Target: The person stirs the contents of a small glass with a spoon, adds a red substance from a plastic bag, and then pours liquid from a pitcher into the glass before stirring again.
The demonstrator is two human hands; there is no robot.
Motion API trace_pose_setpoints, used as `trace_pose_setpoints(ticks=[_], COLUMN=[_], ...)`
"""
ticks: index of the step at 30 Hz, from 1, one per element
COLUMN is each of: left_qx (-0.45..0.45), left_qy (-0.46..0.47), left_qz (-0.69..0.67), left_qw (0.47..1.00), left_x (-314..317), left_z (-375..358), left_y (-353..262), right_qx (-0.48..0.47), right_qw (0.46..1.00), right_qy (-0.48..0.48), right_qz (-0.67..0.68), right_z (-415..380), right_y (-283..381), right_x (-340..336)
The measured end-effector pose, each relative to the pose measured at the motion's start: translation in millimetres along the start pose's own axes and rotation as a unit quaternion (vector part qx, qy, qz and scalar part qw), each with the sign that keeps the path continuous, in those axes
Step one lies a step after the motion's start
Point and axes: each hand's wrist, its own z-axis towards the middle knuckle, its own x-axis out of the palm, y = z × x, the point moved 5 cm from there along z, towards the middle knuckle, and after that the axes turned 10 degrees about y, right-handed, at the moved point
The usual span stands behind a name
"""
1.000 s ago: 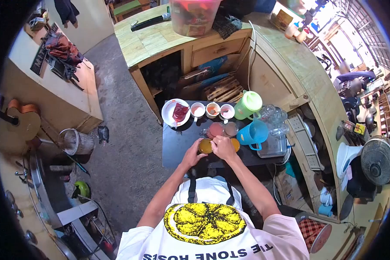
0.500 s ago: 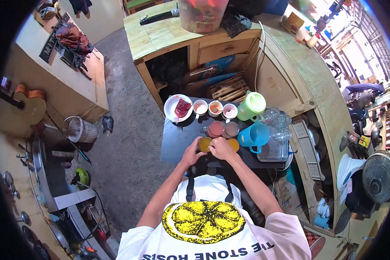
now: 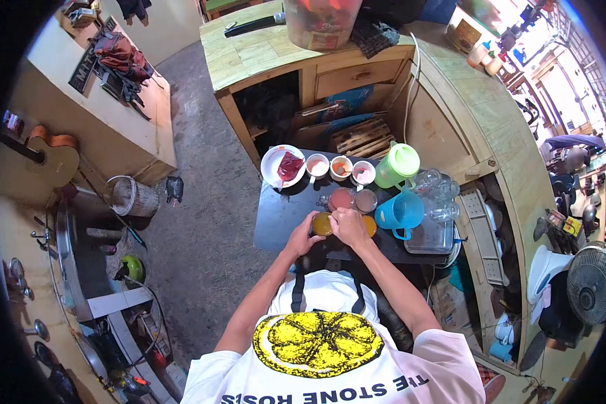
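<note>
My left hand is wrapped round the left side of a glass mug of yellow-brown drink. My right hand is closed at the mug's right rim; whatever its fingers pinch is hidden. Just right of it, partly covered, stands another glass of orange drink. Beyond my hands are a glass of pink drink and a glass of brownish-pink drink. A blue pitcher stands to the right, a light green lidded pitcher behind it.
Along the far edge of the dark table stand a white bowl with a dark red packet and several white cups. Upturned clear glasses and a clear tray are at the right. A wooden counter borders the table.
The whole view has shifted slightly, so things sit a little further right. Both hands stay at the mug; the right hand has turned slightly at its rim.
</note>
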Motion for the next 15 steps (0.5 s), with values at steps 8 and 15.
trace_pose_setpoints(ticks=[8,15], left_qx=[0.014,0.010], left_qy=[-0.014,-0.013], left_qz=[0.001,0.010], left_qw=[1.000,1.000], left_x=[0,0], left_z=[0,0], left_y=[-4,-3], right_qx=[0.008,0.010], right_qw=[0.999,0.997], right_qy=[-0.005,0.043], right_qz=[0.034,0.070], right_z=[-2,1], right_y=[-7,-5], right_x=[0,1])
